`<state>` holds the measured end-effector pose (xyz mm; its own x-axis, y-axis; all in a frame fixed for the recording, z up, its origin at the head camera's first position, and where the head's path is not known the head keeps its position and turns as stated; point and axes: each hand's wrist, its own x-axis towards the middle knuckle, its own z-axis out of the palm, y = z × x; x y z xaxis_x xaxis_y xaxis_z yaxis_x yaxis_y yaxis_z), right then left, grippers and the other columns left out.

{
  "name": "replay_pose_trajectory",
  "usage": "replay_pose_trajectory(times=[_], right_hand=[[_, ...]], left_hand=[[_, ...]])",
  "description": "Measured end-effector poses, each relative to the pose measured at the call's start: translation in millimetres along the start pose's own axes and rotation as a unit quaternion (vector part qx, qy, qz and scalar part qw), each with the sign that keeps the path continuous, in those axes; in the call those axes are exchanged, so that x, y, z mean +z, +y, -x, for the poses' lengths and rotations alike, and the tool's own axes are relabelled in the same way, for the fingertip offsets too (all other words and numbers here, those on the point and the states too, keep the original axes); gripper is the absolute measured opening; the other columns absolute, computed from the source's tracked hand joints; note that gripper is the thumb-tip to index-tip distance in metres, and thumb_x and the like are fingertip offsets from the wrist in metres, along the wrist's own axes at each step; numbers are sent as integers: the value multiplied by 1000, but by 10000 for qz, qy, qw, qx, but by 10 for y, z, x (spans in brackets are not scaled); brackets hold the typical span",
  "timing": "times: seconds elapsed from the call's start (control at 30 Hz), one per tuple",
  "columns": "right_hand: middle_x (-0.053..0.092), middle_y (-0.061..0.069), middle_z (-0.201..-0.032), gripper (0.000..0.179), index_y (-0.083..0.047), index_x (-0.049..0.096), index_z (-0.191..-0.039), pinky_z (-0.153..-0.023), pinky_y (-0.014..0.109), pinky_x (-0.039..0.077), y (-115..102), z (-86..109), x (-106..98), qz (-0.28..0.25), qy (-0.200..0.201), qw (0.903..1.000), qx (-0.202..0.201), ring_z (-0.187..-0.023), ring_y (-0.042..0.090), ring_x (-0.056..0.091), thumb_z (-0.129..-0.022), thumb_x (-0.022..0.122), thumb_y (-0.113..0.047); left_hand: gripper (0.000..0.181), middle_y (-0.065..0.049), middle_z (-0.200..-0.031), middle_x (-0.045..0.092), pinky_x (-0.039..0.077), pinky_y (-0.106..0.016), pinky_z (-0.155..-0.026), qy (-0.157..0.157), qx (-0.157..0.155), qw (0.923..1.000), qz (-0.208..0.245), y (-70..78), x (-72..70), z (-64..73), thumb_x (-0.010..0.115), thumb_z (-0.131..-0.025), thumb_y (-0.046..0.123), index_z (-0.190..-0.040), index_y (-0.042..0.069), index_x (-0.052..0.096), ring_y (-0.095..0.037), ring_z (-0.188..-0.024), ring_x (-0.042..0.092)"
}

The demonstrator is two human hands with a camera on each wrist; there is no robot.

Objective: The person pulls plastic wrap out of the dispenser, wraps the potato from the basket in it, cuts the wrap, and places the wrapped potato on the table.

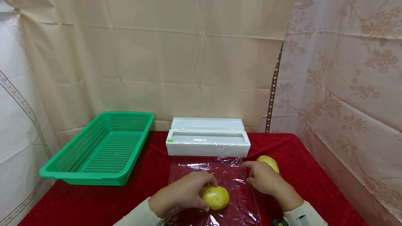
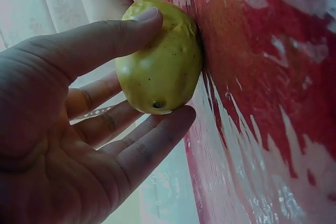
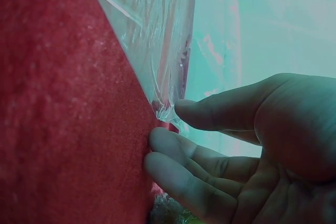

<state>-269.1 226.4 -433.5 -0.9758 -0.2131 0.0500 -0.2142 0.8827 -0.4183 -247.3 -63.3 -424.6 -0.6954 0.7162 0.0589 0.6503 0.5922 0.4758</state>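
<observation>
My left hand (image 1: 191, 191) holds a yellow oval fruit (image 1: 216, 197) by its side over a sheet of clear plastic wrap (image 1: 201, 165). In the left wrist view the thumb lies on the wrinkled, speckled skin of the fruit (image 2: 163, 61), and the fingers are on its far side. The fruit is right against the wrap. My right hand (image 1: 265, 179) is at the wrap's right edge, its index finger stretched out and apart from the thumb. In the right wrist view the thumb is close to a crinkled corner of the wrap (image 3: 160, 72); the index finger is mostly hidden.
A white wrap dispenser (image 1: 208, 149) with its lid raised stands behind the sheet. Just past the right hand lies a second yellow fruit (image 1: 268, 162). On the left is a green slotted basket (image 1: 125, 175). Red cloth (image 1: 301, 163) covers the table, and curtains hang around it.
</observation>
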Motion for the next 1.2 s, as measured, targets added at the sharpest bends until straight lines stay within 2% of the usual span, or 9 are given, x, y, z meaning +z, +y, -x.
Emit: replay_pose_trajectory(times=[0.37,0.73,0.9,1.07,1.2], right_hand=[[60,-7,-64,42,-13,72,-122,-55,31,45,-13,2,18,36,-21,9999,107,-58,13,53,-82,78,0],[61,-7,-64,42,-15,72,-121,-54,30,45,-6,2,-23,173,42,9998,-50,-58,11,54,-82,78,-2],[62,-8,-63,41,-15,73,-121,-54,30,44,-26,29,-86,131,7,9998,-160,-57,10,53,-82,78,-3],[62,-12,-65,26,-14,75,-107,-57,28,44,-4,84,-101,66,-8,9979,-648,-60,5,53,-83,78,-6],[63,-15,-71,14,-17,74,-92,-62,26,47,49,156,-77,-32,-23,9908,-1354,-66,-1,54,-84,78,-7]], left_hand=[[53,18,-111,66,51,-23,-90,-116,24,9999,-23,-23,2,-2,95,-73,27,-119,26,67,2,-99,57],[57,16,-115,65,52,-26,-94,-145,43,9998,-110,-17,-23,11,94,-74,29,-123,25,65,1,-103,57],[60,14,-119,67,53,-30,-99,-121,-65,9998,-162,-13,-93,39,94,-74,30,-127,24,65,-5,-110,61],[57,12,-121,68,53,-35,-102,-161,-267,9992,-251,-128,-159,148,93,-75,32,-125,25,66,-7,-117,61],[47,15,-113,65,54,-31,-96,-179,-375,9986,-322,-242,-180,344,92,-77,33,-117,25,68,-3,-107,60]])
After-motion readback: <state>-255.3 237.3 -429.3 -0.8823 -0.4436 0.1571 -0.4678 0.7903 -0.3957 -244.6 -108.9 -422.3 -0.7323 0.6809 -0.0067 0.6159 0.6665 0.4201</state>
